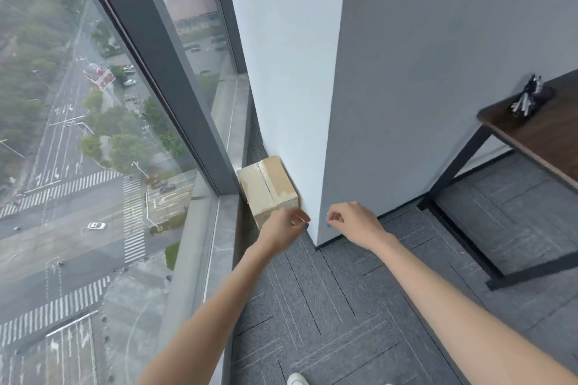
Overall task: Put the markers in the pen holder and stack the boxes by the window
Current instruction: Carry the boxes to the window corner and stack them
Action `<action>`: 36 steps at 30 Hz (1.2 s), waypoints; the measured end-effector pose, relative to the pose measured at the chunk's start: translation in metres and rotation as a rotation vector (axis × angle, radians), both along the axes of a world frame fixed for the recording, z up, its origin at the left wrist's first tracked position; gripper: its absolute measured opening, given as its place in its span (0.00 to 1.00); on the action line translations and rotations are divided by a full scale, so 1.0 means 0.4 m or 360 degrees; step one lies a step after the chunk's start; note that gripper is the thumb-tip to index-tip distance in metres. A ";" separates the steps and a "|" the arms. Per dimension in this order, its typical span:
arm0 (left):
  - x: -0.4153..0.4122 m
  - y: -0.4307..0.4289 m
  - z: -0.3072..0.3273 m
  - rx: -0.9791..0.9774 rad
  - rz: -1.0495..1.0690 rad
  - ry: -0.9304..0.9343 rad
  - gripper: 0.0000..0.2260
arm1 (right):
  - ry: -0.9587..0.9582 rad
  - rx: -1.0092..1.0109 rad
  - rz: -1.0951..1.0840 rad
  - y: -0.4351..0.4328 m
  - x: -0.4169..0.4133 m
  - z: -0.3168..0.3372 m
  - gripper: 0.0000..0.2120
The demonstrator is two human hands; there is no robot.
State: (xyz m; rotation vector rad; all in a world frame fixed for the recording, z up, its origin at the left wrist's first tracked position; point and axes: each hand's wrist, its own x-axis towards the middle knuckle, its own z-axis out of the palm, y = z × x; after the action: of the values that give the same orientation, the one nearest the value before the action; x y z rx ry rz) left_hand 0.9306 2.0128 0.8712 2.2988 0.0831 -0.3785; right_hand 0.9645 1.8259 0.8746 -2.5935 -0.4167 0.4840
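Note:
A taped cardboard box (pixel 267 186) sits in the narrow gap between the window sill and the white pillar; its lower part is hidden. My left hand (pixel 286 223) hovers just in front of the box's near corner, fingers curled, holding nothing. To its right, my right hand (pixel 350 222) is in front of the pillar's corner, fingers also curled and empty. A dark pen holder (pixel 528 100) with several markers in it stands on the brown table at the far right.
A floor-to-ceiling window (pixel 93 134) with a grey stone sill (pixel 219 244) runs along the left. The white pillar (pixel 312 87) stands ahead. The brown table (pixel 544 134) on black legs stands at right. Grey carpet tiles cover the floor, and my white shoe (pixel 297 380) shows below.

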 end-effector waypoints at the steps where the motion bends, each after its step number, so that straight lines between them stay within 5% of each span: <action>1: -0.015 -0.038 0.003 -0.0012 -0.0040 0.0012 0.08 | 0.0037 0.0018 -0.0044 -0.038 -0.025 0.006 0.05; 17: -0.414 -0.873 0.015 -0.0198 -0.0553 0.0115 0.11 | 0.0206 0.0065 -0.0639 -0.872 -0.567 0.033 0.03; 36: -0.806 -1.900 -0.011 -0.0062 -0.1443 0.0239 0.08 | 0.0199 0.0190 -0.1530 -1.769 -1.257 -0.019 0.06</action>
State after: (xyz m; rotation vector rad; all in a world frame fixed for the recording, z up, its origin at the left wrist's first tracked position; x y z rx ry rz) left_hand 0.6081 1.2527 0.8670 2.1427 -0.9049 -0.9878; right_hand 0.4615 1.1182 0.8672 -2.2790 0.7925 0.2486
